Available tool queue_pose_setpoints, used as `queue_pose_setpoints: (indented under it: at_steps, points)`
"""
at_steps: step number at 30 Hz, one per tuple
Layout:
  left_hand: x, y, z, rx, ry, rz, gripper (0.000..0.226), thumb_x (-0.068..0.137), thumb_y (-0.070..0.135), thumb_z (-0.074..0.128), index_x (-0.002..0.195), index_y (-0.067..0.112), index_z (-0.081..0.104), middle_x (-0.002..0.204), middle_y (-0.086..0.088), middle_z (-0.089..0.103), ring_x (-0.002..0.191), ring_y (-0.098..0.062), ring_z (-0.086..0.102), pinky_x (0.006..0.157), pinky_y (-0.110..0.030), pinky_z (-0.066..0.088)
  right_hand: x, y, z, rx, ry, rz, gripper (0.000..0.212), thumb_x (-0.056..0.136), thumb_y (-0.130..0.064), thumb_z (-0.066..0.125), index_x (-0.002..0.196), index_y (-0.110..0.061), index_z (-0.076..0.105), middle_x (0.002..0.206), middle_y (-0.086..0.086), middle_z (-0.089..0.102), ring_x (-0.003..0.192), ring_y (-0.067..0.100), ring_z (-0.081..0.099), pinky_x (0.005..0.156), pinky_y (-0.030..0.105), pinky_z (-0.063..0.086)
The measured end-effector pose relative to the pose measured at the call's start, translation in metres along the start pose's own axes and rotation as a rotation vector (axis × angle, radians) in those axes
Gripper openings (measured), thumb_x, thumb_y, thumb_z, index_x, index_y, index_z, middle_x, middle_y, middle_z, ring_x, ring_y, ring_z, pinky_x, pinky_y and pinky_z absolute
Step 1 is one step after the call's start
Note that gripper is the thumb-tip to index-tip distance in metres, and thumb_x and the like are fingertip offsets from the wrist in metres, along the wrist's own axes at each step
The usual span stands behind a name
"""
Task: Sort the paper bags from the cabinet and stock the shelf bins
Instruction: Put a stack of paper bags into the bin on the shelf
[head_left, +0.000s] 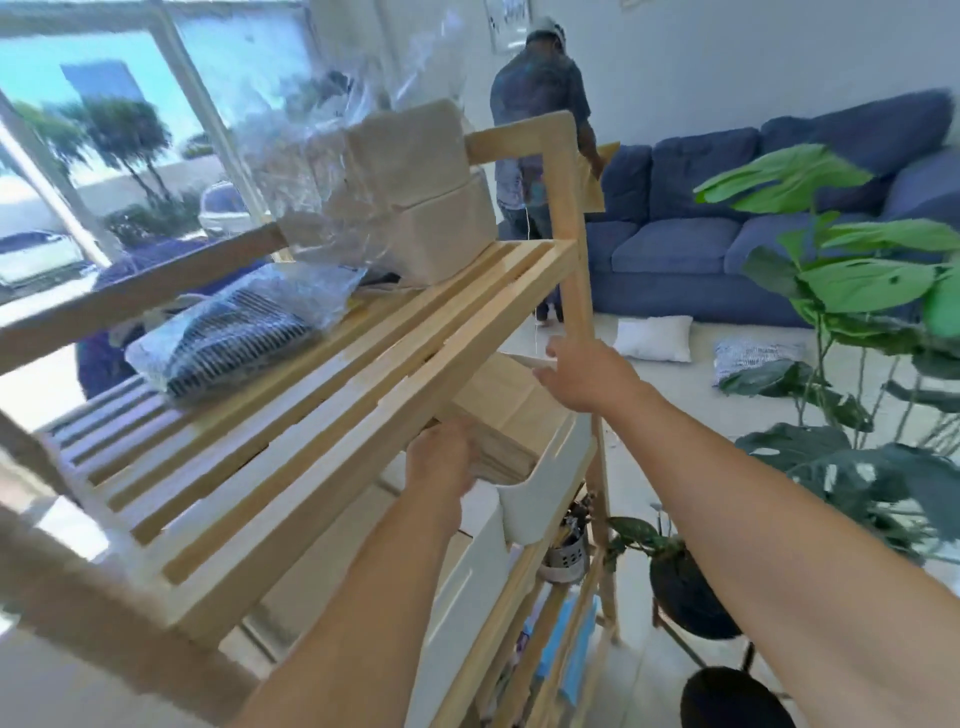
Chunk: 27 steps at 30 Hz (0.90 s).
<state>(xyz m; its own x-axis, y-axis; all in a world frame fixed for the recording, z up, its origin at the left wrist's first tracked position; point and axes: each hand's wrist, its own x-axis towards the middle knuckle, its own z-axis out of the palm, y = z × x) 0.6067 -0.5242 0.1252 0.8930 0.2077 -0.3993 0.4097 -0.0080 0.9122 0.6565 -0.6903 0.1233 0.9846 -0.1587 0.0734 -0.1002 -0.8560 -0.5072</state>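
Observation:
A stack of flat brown paper bags (511, 415) sits in a white bin (545, 493) on the second level of a wooden shelf (332, 431), just under the top boards. My left hand (441, 462) grips the near end of the stack. My right hand (587, 376) rests on the stack's far upper edge, fingers spread along it. More paper bags (415, 192), partly wrapped in clear plastic, stand on the shelf's top level.
A plastic-wrapped striped fabric item (234, 338) lies on the top boards. Another white bin (467, 597) sits left of the first. A potted plant (852, 332) stands at right. A person (540, 130) stands by the blue sofa (727, 228); pillows lie on the floor.

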Motion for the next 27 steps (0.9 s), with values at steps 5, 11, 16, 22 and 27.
queue_pose_setpoints:
  at_steps: [5,11,16,22,27]
  points:
    - [-0.061,-0.007,-0.029,-0.009,-0.073,0.05,0.01,0.093,0.022,0.053,0.091,0.017,0.061,0.094,-0.001,0.066,0.093,-0.018,0.063,0.08,-0.034,0.05,-0.067,-0.023,-0.027,-0.106,-0.01,0.026,0.038,0.096,-0.038,0.041,0.126,-0.018,0.051,0.13,0.012,0.054,0.114,0.032,0.051,0.078,0.035,0.037]
    - [-0.145,-0.033,-0.077,-0.026,-0.19,0.065,0.016,0.096,0.022,0.05,0.081,0.019,0.054,0.086,0.0,0.061,0.073,-0.01,0.057,0.068,-0.026,0.044,-0.164,-0.039,-0.031,-0.087,0.061,0.025,0.028,0.095,-0.035,0.043,0.105,-0.013,0.059,0.117,0.013,0.062,0.106,0.032,0.054,0.084,0.038,0.042]
    - [-0.202,-0.065,-0.139,-0.088,-0.19,0.066,0.019,0.097,0.023,0.049,0.106,0.01,0.06,0.087,-0.001,0.059,0.069,-0.012,0.054,0.061,-0.025,0.04,-0.243,-0.065,-0.014,-0.03,0.062,0.033,0.034,0.097,-0.034,0.036,0.097,-0.011,0.061,0.108,0.017,0.064,0.099,0.033,0.054,0.074,0.035,0.038]
    - [-0.244,-0.087,-0.215,-0.167,-0.125,0.081,0.021,0.098,0.02,0.046,0.113,0.011,0.058,0.095,-0.003,0.063,0.077,-0.014,0.058,0.065,-0.026,0.046,-0.322,-0.12,0.009,0.157,0.056,0.022,0.034,0.097,-0.032,0.035,0.094,-0.011,0.062,0.101,0.015,0.066,0.093,0.034,0.058,0.079,0.038,0.049]
    - [-0.26,-0.1,-0.285,-0.237,-0.028,0.132,0.013,0.097,0.022,0.05,0.102,0.014,0.059,0.091,-0.002,0.064,0.078,-0.014,0.061,0.072,-0.028,0.05,-0.37,-0.173,0.042,0.345,-0.071,-0.02,0.034,0.096,-0.03,0.039,0.09,-0.01,0.065,0.089,0.014,0.068,0.086,0.033,0.065,0.081,0.05,0.056]
